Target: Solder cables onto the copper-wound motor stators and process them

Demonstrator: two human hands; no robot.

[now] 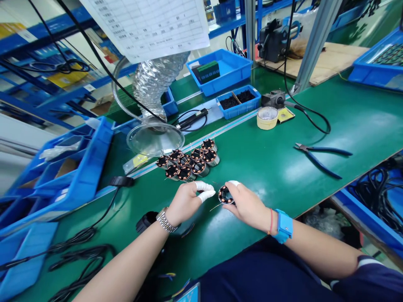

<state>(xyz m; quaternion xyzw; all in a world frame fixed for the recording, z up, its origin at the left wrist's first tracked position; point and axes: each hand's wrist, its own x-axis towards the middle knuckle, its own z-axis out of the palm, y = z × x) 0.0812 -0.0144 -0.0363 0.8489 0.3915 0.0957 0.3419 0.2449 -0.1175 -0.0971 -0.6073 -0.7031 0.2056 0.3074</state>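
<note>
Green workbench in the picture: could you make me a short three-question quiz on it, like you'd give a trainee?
1. Which hand holds the coil ring?
A) left
B) right
C) both

2. True or false: the pliers lie with their handles spread apart.

3. Fill in the colour: the covers on the fingertips of the left hand are ____.

Key:
1. B, the right hand.
2. True.
3. White.
</note>
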